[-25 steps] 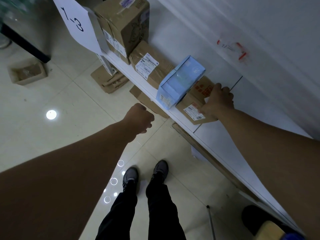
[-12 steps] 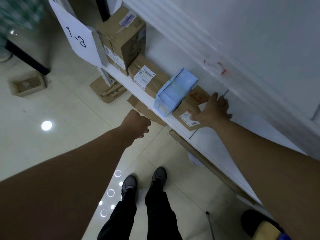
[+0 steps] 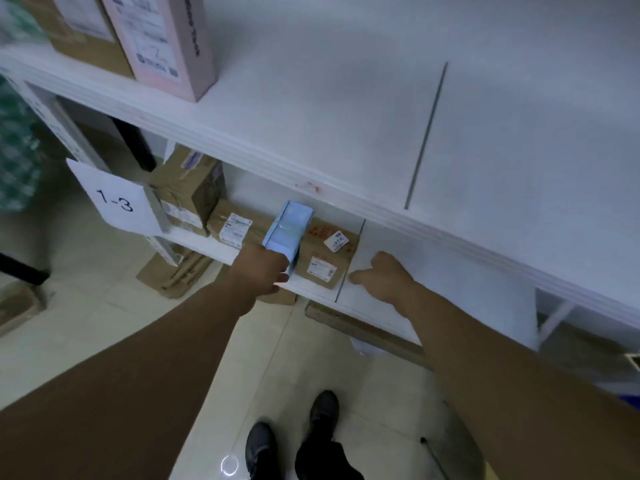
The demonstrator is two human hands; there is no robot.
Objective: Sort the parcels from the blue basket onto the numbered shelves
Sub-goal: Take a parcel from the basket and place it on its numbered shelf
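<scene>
A light blue box (image 3: 289, 226) lies on the white middle shelf (image 3: 436, 271), leaning on a flat brown parcel (image 3: 327, 259) with white labels. My left hand (image 3: 263, 270) is closed over the near end of the blue box. My right hand (image 3: 384, 275) rests flat on the bare shelf just right of the brown parcel, fingers apart, thumb pointing at the parcel, holding nothing. A paper sign reading 1-3 (image 3: 116, 202) hangs at the shelf's left end.
Two more brown parcels (image 3: 194, 192) (image 3: 237, 225) sit left of the blue box. The upper shelf (image 3: 311, 126) carries a pink box (image 3: 166, 39) and a brown carton. Flattened cardboard (image 3: 175, 277) lies on the tiled floor. My shoes (image 3: 294, 441) are below.
My left hand has risen from a loose fist in the air onto the blue box. My right hand has come off the brown parcel and slid right. The view has tilted up.
</scene>
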